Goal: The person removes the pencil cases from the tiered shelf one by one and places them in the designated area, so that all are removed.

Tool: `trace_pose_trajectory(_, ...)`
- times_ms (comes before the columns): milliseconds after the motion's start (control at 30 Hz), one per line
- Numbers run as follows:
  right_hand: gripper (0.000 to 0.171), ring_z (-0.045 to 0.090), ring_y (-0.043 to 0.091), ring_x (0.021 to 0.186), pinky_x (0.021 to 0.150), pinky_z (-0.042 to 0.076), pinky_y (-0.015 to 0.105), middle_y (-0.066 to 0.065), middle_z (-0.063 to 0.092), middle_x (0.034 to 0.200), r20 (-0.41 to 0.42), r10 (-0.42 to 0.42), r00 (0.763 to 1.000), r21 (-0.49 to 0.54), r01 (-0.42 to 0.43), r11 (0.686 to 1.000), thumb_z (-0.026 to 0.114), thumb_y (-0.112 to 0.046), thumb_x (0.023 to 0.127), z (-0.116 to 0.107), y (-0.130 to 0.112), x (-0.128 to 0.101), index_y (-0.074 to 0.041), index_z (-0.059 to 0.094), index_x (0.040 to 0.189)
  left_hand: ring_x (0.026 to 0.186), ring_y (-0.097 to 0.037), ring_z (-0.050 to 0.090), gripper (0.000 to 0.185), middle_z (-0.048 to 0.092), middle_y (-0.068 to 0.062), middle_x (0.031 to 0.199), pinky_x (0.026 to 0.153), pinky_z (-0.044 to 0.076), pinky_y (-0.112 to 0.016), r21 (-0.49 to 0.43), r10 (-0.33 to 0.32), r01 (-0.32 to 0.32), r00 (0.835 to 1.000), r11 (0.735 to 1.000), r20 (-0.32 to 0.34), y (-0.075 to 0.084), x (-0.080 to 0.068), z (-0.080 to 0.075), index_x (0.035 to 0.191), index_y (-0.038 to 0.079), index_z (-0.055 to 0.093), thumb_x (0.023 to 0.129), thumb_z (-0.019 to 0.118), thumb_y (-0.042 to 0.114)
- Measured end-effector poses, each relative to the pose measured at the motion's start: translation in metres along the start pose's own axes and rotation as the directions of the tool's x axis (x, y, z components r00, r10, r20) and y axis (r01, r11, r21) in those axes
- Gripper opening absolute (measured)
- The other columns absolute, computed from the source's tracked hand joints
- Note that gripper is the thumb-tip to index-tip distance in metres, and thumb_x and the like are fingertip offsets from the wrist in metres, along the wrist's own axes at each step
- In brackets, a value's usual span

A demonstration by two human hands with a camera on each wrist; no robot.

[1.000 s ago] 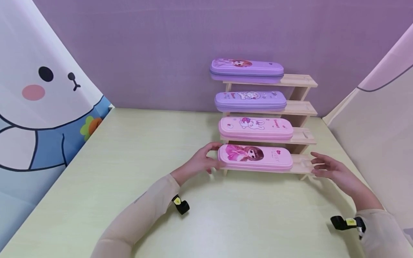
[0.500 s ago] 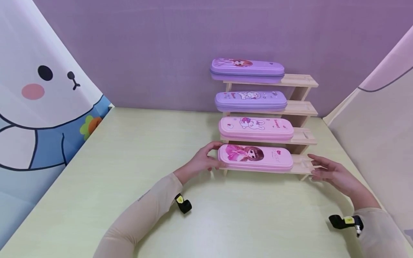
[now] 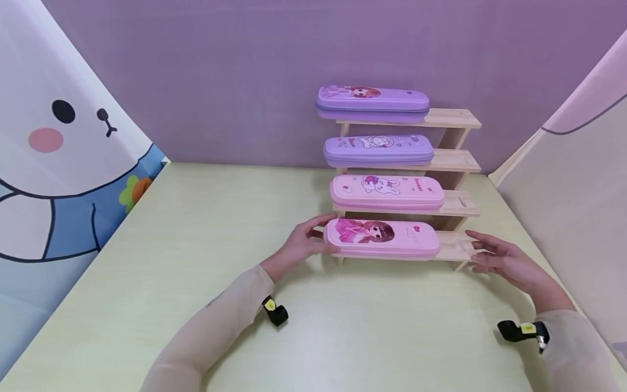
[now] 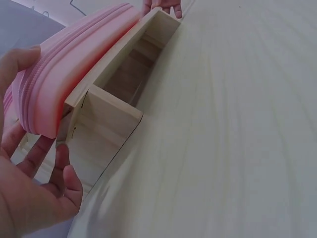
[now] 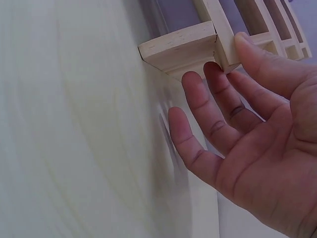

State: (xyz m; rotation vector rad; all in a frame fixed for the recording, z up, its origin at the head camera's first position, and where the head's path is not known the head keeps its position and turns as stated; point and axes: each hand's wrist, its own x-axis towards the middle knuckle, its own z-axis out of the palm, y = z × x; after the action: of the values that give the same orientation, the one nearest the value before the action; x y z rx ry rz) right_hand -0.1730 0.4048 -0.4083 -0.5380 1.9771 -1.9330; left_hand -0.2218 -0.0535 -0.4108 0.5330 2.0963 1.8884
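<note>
A pink pencil case with a girl's picture lies on the lowest step of a wooden stepped rack. My left hand holds the case's left end; in the left wrist view the thumb lies on top of the case and the fingers curl below it. My right hand is at the right end of that step, with straight fingers touching the wood. It holds nothing.
Higher steps carry a pink bunny case, a purple case and a top purple case. The rack stands at the back of a pale green table against a purple wall. A bunny-print panel closes the left side, a pale panel the right.
The girl-picture case has slid slightly to the left along the bottom step with my left hand. My right hand has moved in from beside the step's right end to touch it.
</note>
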Motion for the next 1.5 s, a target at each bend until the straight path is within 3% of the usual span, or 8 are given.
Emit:
trace_pose_trajectory(133,0.055,0.062,0.016,0.091,0.077,0.053,0.030,-0.002,0.056,0.112,-0.013,0.014,1.000,-0.016,-0.014,1.000,0.043,0.010,0.091,0.000,0.000,0.000,-0.014,0.038,0.139,0.094,-0.027,0.055,0.069,0.050,-0.001,0.126,0.078,0.051,-0.031,-0.033,0.024,-0.024,1.000,0.999,-0.004,-0.004,-0.007,-0.009,0.130,0.019,0.052,0.069,0.078,0.002)
trace_pose_trajectory(267,0.055,0.062,0.016,0.091,0.077,0.053,0.030,-0.003,0.055,0.114,-0.015,0.017,1.000,-0.031,-0.018,0.999,0.044,0.010,0.091,-0.001,0.000,-0.001,-0.013,0.036,0.140,0.096,-0.028,0.059,0.070,0.048,-0.007,0.125,0.082,0.051,-0.035,-0.119,0.048,-0.044,0.999,0.992,0.025,-0.006,-0.014,-0.018,0.130,0.015,0.051,0.067,0.077,-0.005)
trace_pose_trajectory(700,0.055,0.062,0.015,0.091,0.076,0.053,0.030,-0.002,0.056,0.111,-0.010,0.024,1.000,-0.046,-0.025,0.999,0.044,0.010,0.091,-0.004,-0.001,-0.001,-0.015,0.037,0.139,0.095,-0.026,0.059,0.072,0.048,-0.013,0.123,0.077,0.053,-0.033,-0.210,0.006,-0.005,1.000,0.978,0.004,0.002,-0.040,-0.058,0.128,0.005,0.049,0.063,0.073,-0.017)
trace_pose_trajectory(967,0.055,0.061,0.014,0.091,0.076,0.054,0.031,-0.001,0.056,0.111,-0.002,0.022,1.000,-0.036,-0.022,0.999,0.044,0.011,0.090,-0.003,-0.001,0.000,-0.015,0.038,0.139,0.083,-0.020,0.062,0.072,0.050,-0.007,0.118,0.070,0.055,-0.032,-0.258,0.084,-0.089,0.996,0.962,-0.030,0.002,-0.063,-0.086,0.122,0.009,0.054,0.059,0.069,-0.023)
trace_pose_trajectory(1200,0.055,0.061,0.013,0.091,0.076,0.054,0.031,-0.001,0.055,0.112,-0.001,0.026,1.000,-0.032,-0.026,0.999,0.045,0.010,0.090,-0.004,0.000,0.001,-0.011,0.036,0.140,0.086,-0.016,0.060,0.069,0.051,-0.004,0.115,0.071,0.055,-0.029,-0.235,0.131,-0.140,0.990,0.962,-0.055,0.003,-0.085,-0.113,0.120,0.014,0.055,0.062,0.069,-0.020)
trace_pose_trajectory(1500,0.055,0.060,0.012,0.090,0.077,0.054,0.032,0.003,0.054,0.108,0.013,0.002,1.000,0.004,-0.002,1.000,0.043,0.013,0.089,-0.005,0.001,0.001,-0.010,0.038,0.138,0.096,-0.013,0.053,0.065,0.050,-0.002,0.118,0.079,0.052,-0.025,-0.161,0.156,-0.171,0.983,0.972,-0.100,0.006,-0.108,-0.143,0.126,0.010,0.050,0.069,0.066,-0.018)
